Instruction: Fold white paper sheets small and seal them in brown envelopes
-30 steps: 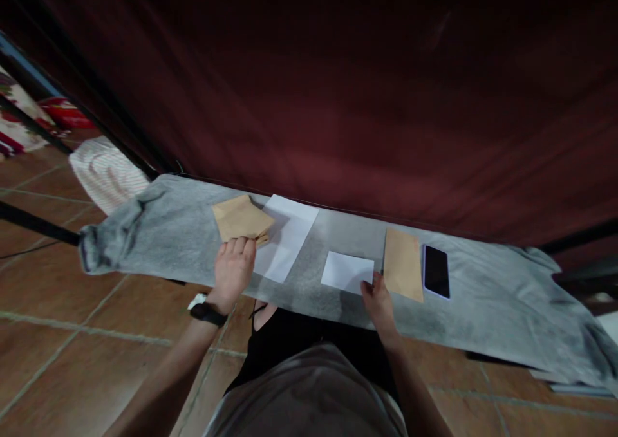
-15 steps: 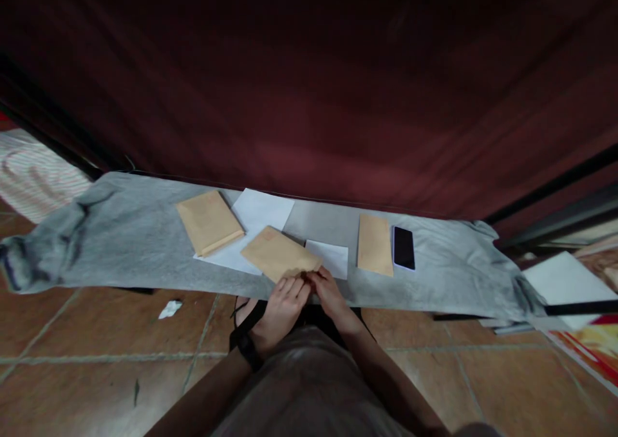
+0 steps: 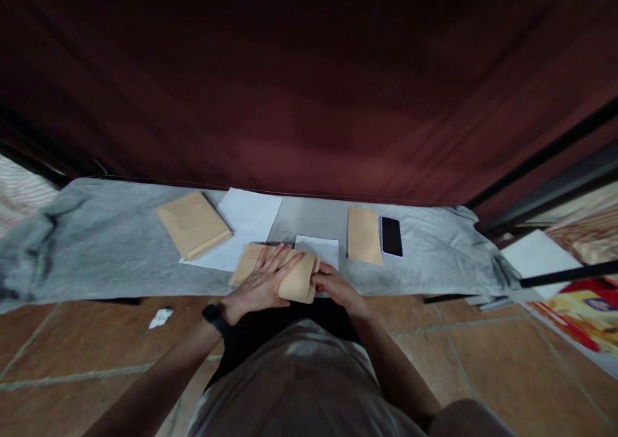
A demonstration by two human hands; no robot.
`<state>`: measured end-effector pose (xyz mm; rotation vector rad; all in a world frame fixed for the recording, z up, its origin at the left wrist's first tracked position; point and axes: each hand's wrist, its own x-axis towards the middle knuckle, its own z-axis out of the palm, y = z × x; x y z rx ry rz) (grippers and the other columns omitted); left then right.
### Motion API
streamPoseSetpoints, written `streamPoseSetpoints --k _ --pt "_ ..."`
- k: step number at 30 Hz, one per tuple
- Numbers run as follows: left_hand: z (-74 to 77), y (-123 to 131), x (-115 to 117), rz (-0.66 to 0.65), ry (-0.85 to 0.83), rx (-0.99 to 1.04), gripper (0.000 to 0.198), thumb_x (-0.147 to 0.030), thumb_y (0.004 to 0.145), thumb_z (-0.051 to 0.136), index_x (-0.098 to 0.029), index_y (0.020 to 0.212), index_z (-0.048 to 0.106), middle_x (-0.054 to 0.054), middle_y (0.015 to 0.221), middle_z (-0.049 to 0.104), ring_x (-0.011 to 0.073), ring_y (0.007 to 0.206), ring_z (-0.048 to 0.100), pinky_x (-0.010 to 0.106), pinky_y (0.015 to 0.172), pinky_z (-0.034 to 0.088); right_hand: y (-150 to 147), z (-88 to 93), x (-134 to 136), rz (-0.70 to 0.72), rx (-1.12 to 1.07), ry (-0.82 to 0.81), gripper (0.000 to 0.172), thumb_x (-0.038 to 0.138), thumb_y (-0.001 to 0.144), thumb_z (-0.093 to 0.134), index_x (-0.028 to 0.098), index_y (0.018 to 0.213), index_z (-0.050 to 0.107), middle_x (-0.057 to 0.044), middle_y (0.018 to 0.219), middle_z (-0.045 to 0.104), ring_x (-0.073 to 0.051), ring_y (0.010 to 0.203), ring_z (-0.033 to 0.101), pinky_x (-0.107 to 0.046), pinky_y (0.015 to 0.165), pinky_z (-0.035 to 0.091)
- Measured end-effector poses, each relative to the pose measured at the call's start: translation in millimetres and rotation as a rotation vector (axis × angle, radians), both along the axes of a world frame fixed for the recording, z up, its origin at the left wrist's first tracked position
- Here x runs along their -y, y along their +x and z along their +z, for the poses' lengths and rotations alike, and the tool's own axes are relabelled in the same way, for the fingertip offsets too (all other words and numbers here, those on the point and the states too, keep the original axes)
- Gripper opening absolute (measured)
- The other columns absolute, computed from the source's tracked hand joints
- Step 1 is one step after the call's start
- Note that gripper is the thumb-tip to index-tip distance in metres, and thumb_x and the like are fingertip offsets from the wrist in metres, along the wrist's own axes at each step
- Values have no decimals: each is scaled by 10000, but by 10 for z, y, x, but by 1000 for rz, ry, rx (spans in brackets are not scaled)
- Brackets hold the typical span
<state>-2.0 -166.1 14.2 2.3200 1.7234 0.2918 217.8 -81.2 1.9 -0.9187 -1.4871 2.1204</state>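
Note:
A brown paper envelope (image 3: 295,285) lies near the front edge of the cloth-covered surface, its right end bent up. Across it my left hand (image 3: 263,284) rests flat with fingers spread, pressing from above. At the right end, my right hand (image 3: 335,286) has its fingers closed on the envelope's edge; the fingertips are partly hidden. Behind the envelope is a small white paper (image 3: 318,249). To the left, a stack of brown envelopes (image 3: 193,221) overlaps white sheets (image 3: 251,208). Another brown envelope (image 3: 364,234) lies to the right.
A phone (image 3: 391,236) with a dark screen lies right of the single envelope. Grey cloth (image 3: 120,244) covers the narrow surface, with a dark red curtain (image 3: 309,121) behind. A crumpled white tissue (image 3: 161,318) is on the tiled floor. Dark bars (image 3: 570,273) stand at the right.
My left hand has opened from a curled grip and now lies flat across the envelope. The envelope has turned nearly level and its right end is bent up. The view has shifted slightly.

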Motion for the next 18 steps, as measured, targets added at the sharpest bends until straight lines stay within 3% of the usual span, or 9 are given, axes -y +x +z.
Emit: streamPoseSetpoints --k 6,13,18 --pt "-25 16 -185 -87 -103 25 1302 -541 643 828 -279 1624 14 163 1701 62 397 1557 59 608 1224 31 146 -18 -93 -51 68 76 322 314 716 613 241 1013 713 3 940 735 -186 815 645 -259 654 519" --pt "22 136 -231 -85 55 -3 1210 -460 644 832 -269 1618 142 163 1600 349 386 1519 219 624 1223 77 270 -76 -100 -102 32 6 327 390 743 678 240 1029 727 12 906 752 -198 792 681 -285 685 541" --pt "16 196 -167 -81 108 -80 1091 -379 682 798 -277 1604 222 158 1580 371 369 1495 277 608 1225 78 232 -226 -140 -114 118 167 217 343 712 695 239 899 729 31 834 736 -219 876 669 -346 848 536"
